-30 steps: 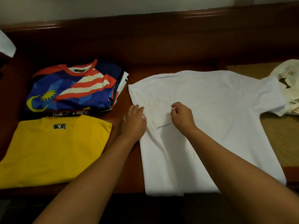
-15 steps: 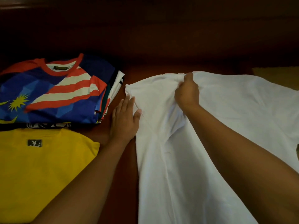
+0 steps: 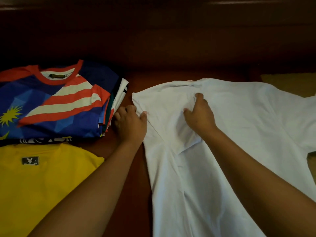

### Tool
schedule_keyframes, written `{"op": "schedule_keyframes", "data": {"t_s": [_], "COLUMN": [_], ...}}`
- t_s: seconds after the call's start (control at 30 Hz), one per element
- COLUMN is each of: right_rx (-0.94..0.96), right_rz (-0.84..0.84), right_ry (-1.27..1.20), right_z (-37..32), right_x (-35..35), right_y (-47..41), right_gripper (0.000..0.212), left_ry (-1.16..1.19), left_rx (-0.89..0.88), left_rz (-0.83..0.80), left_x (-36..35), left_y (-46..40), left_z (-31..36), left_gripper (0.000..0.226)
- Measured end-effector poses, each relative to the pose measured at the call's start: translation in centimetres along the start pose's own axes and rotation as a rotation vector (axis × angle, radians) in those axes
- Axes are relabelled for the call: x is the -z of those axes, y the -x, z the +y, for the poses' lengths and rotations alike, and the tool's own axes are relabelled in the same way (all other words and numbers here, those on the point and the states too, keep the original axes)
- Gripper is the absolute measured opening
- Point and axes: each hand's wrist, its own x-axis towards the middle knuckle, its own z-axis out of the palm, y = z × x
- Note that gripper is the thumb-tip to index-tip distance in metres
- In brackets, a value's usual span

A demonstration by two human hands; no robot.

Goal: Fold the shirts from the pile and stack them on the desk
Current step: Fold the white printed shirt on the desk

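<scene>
Tan mat [image 3: 289,82] far right, dark wood backboard [image 3: 153,40]

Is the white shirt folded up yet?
Only partly. The white shirt lies mostly spread on the desk, with its left side turned in. The left hand and right hand hold it.
</scene>
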Motion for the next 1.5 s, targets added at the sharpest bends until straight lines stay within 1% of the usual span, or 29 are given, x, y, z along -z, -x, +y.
{"op": "schedule_keyframes", "data": {"t_s": [0.03,0.1,0.17,0.23,0.3,0.37,0.43,0.47,0.53,0.57,0.63,0.67,0.73,0.77,0.8,0.83,0.9,0.97,1.03,1.07,1.1,1.17,1.2,1.23,1.3,1.37,1.4,1.43,1.5], "right_rx": [0.005,0.024,0.033,0.026,0.038,0.076,0.111,0.12,0.115,0.111,0.107,0.108,0.125,0.147,0.156,0.14,0.091,0.107,0.163,0.19,0.215,0.266,0.275,0.274,0.264,0.278,0.308,0.332,0.333], "right_rz": [-0.015,-0.016,0.018,0.052,0.051,0.033,0.019,0.016,0.015,0.023,0.057,0.078,0.121,0.129,0.101,0.027,-0.176,-0.277,-0.27,-0.258,-0.254,-0.273,-0.292,-0.305,-0.292,-0.253,-0.207,-0.15,-0.076], "right_ry": [0.007,-0.066,-0.172,-0.208,-0.154,-0.063,0.018,0.045,0.064,0.064,0.038,0.012,-0.041,-0.05,-0.043,-0.016,0.085,0.135,0.147,0.137,0.13,0.091,0.036,-0.041,-0.181,-0.22,-0.193,-0.118,0.102], "right_z": [0.1,-0.3,-0.9,-1.5,-2.0,-2.1,-2.0,-1.7,-1.3,-1.1,-0.8,-0.5,0.3,0.8,1.4,1.7,2.1,2.7,3.2,3.5,3.8,4.3,4.5,4.8,5.7,6.7,7.1,7.6,8.3], "right_x": [-0.1,0.1,0.5,0.6,0.4,0.1,-0.1,-0.1,-0.2,-0.2,0.1,0.3,0.7,0.8,0.8,0.6,-0.3,-1.7,-2.7,-3.0,-3.1,-3.1,-2.9,-2.8,-2.6,-2.6,-2.7,-2.9,-3.2], "right_y": [0.2,0.2,-0.3,-0.8,-1.4,-1.8,-2.0,-2.0,-1.9,-1.7,-0.6,0.5,3.9,6.3,8.9,11.7,16.5,19.6,21.3,21.7,22.0,22.6,23.0,23.4,23.8,23.7,23.5,23.2,22.3], "right_gripper": [0.062,0.061,0.058,0.058,0.06,0.061,0.061,0.061,0.06,0.059,0.055,0.052,0.04,0.03,0.019,0.014,0.023,0.027,0.032,0.034,0.035,0.04,0.042,0.045,0.048,0.048,0.048,0.048,0.054], "left_ry": [0.024,0.171,0.289,0.331,0.389,0.466,0.543,0.571,0.547,0.465,0.279,0.238,0.227,0.234,0.247,0.271,0.368,0.49,0.642,0.69,0.687,0.593,0.563,0.542,0.478,0.408,0.367,0.317,0.16], "left_rx": [-0.011,-0.004,0.023,-0.001,-0.033,-0.007,0.104,0.173,0.253,0.248,0.178,0.15,0.137,0.136,0.134,0.135,0.157,0.235,0.357,0.404,0.42,0.359,0.33,0.313,0.292,0.282,0.264,0.231,0.091], "left_rz": [-0.018,-0.033,-0.005,0.038,0.042,0.008,-0.029,-0.063,-0.191,-0.271,-0.358,-0.376,-0.421,-0.439,-0.434,-0.409,-0.32,-0.281,-0.33,-0.384,-0.468,-0.611,-0.615,-0.578,-0.44,-0.353,-0.331,-0.301,-0.214], "left_x": [0.2,0.8,1.6,2.3,2.7,2.7,2.4,2.3,2.1,2.1,2.5,2.6,2.7,2.8,2.9,2.9,3.2,3.3,3.5,3.5,3.6,3.6,3.5,3.5,3.5,3.7,3.9,4.1,4.2], "left_y": [-0.5,-1.5,-2.3,-2.9,-3.1,-2.7,-1.4,-0.4,2.4,4.0,6.5,7.4,8.4,8.8,9.2,9.5,10.0,10.5,11.7,12.6,13.6,15.1,15.4,15.4,15.0,15.2,15.5,16.0,17.1], "left_z": [0.6,1.8,2.4,2.2,1.7,1.2,0.7,0.3,-0.7,-0.9,-1.0,-0.9,-0.6,-0.5,-0.4,-0.5,-0.8,-1.3,-2.0,-2.4,-2.6,-3.0,-3.1,-3.3,-3.9,-4.4,-4.5,-4.7,-4.9], "left_gripper": [0.039,0.032,0.029,0.026,0.027,0.037,0.042,0.037,0.021,0.02,0.032,0.036,0.037,0.034,0.03,0.025,0.02,0.015,0.011,0.011,0.011,0.012,0.014,0.014,0.008,0.006,0.01,0.02,0.045]}}
